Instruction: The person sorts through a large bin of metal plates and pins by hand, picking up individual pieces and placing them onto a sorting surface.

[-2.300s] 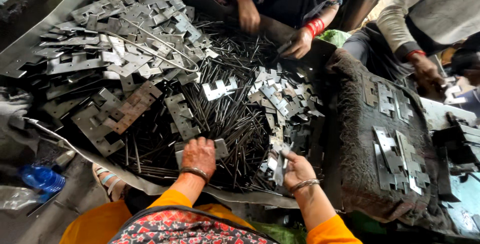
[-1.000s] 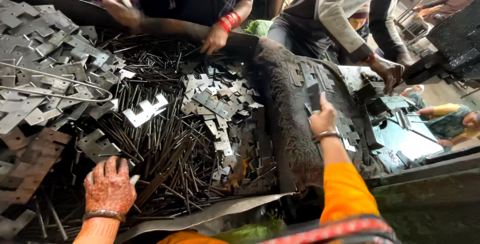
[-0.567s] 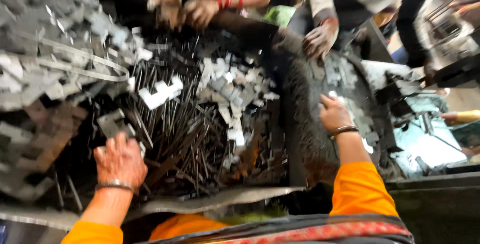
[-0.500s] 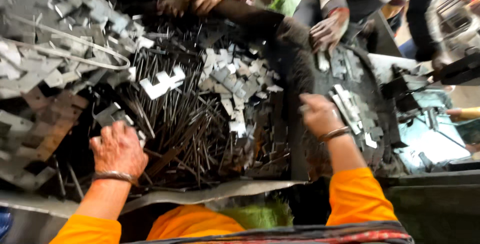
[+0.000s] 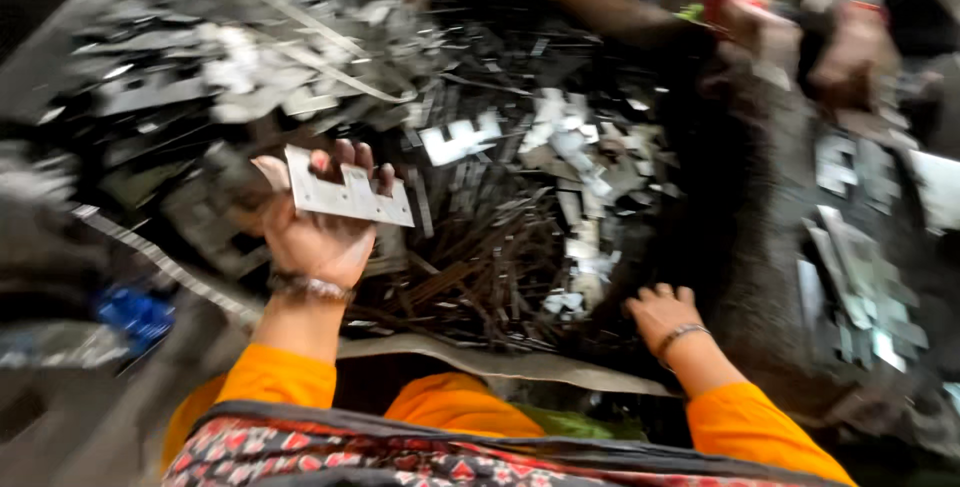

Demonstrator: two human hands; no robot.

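Observation:
My left hand (image 5: 312,232) is raised over the pile and grips a flat notched metal plate (image 5: 348,196), a hinge-like leaf, by its lower edge. My right hand (image 5: 662,313) rests palm down among the thin dark metal pins (image 5: 490,267) at the near edge of the heap; whether it holds anything is hidden. The view is blurred by motion.
Stacked grey metal plates (image 5: 250,67) fill the left side. Loose bright plates (image 5: 580,157) lie mid-heap. A dark padded bench (image 5: 740,247) carries more plates (image 5: 860,277) on the right. Other people's hands (image 5: 850,47) work at the far edge. A bent sheet rim (image 5: 480,357) borders the near side.
My left hand has lifted off the pile with a metal plate in it. My right hand has come back from the padded bench to the pins near me.

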